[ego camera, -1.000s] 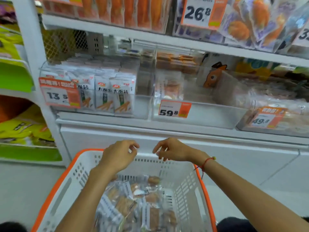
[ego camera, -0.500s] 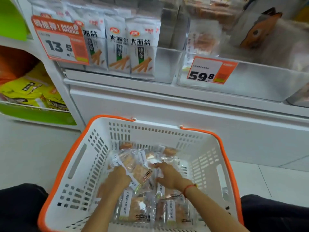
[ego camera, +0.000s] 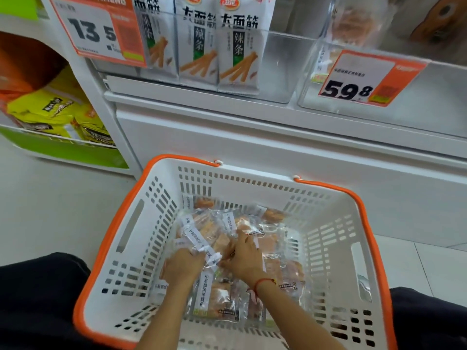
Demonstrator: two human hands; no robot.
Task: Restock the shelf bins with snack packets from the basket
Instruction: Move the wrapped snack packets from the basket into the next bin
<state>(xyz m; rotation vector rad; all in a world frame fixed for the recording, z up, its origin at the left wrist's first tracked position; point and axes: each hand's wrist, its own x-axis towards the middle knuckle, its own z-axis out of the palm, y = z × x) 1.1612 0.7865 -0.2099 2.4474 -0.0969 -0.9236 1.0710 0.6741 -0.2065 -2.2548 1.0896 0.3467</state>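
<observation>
A white basket with an orange rim (ego camera: 141,223) stands on the floor in front of the shelf. Several clear snack packets (ego camera: 214,296) with white labels lie in a heap on its bottom. Both my hands are down inside the basket. My left hand (ego camera: 183,266) grips the near edge of a packet (ego camera: 199,233) lying across the heap. My right hand (ego camera: 243,257) lies on the packets beside it, fingers curled into the pile. Above, a clear shelf bin (ego camera: 429,97) with a 59.8 price tag (ego camera: 366,79) holds a few similar packets at its back.
The bin to the left (ego camera: 280,66) holds upright white snack bags (ego camera: 238,46) behind a 13.5 tag (ego camera: 98,31). Yellow bags (ego camera: 50,109) lie on a green shelf at far left. My dark-clad knees flank the basket. White base panel and tiled floor lie ahead.
A second ago both hands were raised above the basket's far rim. They have dropped into the basket onto the packets, and my view has tilted down and moved closer.
</observation>
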